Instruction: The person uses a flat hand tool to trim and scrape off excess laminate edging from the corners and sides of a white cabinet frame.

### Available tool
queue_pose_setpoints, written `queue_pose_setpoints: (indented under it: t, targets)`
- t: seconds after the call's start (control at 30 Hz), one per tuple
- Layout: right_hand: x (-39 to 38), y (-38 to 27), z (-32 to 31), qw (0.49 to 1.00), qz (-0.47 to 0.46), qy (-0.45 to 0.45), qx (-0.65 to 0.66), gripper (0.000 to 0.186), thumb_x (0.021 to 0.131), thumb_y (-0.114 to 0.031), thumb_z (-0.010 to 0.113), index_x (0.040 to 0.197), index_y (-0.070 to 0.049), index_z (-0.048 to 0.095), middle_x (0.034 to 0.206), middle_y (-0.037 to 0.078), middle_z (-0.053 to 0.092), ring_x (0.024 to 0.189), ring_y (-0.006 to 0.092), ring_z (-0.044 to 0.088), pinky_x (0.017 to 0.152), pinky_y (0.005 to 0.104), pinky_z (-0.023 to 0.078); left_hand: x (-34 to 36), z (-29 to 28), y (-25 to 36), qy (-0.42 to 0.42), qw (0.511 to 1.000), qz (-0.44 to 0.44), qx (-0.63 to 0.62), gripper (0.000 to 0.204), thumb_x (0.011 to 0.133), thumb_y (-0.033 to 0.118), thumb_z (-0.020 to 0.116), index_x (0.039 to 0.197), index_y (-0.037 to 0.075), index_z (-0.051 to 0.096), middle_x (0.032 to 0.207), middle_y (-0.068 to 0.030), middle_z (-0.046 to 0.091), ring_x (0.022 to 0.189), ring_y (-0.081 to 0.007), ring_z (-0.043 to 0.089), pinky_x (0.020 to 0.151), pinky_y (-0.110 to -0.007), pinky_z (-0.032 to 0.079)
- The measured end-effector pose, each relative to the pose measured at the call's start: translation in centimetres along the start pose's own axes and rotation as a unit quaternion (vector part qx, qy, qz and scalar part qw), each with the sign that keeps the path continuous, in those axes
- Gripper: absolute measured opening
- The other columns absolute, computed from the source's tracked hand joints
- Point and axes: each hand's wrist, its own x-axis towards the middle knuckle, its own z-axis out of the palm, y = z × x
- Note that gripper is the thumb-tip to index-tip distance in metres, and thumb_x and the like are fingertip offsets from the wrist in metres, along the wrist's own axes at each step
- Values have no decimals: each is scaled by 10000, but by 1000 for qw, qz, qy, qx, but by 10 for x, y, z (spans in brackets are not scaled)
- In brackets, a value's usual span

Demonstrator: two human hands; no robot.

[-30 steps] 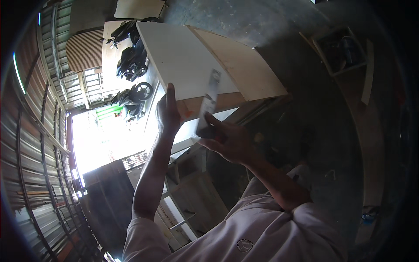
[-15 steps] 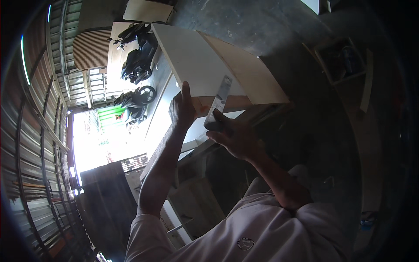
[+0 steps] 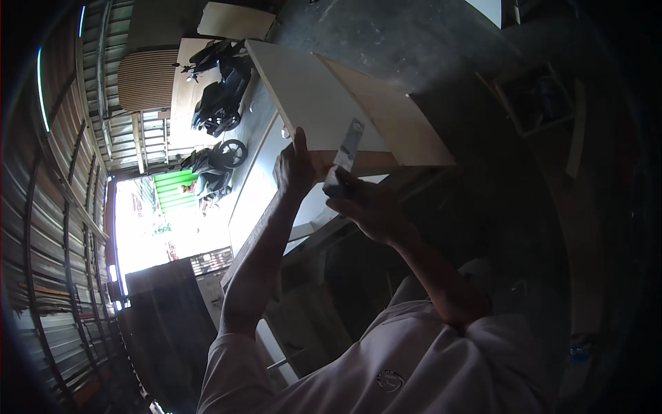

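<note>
A large white panel [image 3: 303, 96] with a pale wooden edge lies in front of me. My left hand [image 3: 295, 167] grips its near left corner, thumb pointing up along the edge; the fingertips are partly hidden. My right hand [image 3: 365, 203] is closed on the near end of a flat metal bar [image 3: 350, 145], where a thicker grey block shows. The bar's far end reaches over the panel's near edge and the white surface. Shadow hides some of the right fingers. A plywood-coloured board [image 3: 389, 110] adjoins the panel on the right.
Two motorbikes [image 3: 221, 90] stand beyond the panel to the left. A bright opening [image 3: 172, 228] and a corrugated metal wall [image 3: 62, 207] fill the left side. In the shade at right are an open box [image 3: 534, 100] and a wooden strip [image 3: 578, 127].
The right hand has shifted slightly up along the metal bar toward the panel. The left hand keeps its hold on the corner, and the view has moved a little.
</note>
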Motion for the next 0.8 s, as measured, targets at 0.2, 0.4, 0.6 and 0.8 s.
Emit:
queue_pose_setpoints:
  t: [0.2,0.4,0.6,0.8]
  targets:
    - [5,-2,-3,998,43,1,-48,749,900,-618,642,1450,-122,532,936,141,727,868,272,735,777,395,562,1,-11,10,-21,999,30,-13,841,818,268,783,1476,21,322,991,-266,701,858,-446,712,661,-528,555]
    - [6,1,6,997,12,20,-67,754,905,-631,625,1435,-100,548,897,135,719,850,285,731,751,406,554,2,-8,5,-57,998,-13,9,862,798,267,800,1475,27,324,988,-258,708,863,-446,715,684,-526,567]
    - [12,-2,3,997,-52,51,-14,715,905,-603,644,1398,-88,584,870,132,707,796,299,713,723,411,542,1,0,-6,-82,996,-37,-12,852,829,207,735,1523,38,270,966,-246,713,848,-422,721,683,-538,561]
    - [-3,5,0,998,28,18,-58,678,907,-545,683,1402,-92,586,887,112,714,827,251,723,765,371,550,-2,-4,9,-35,998,-59,-6,742,899,201,648,1528,65,280,889,-178,726,799,-384,725,676,-525,545]
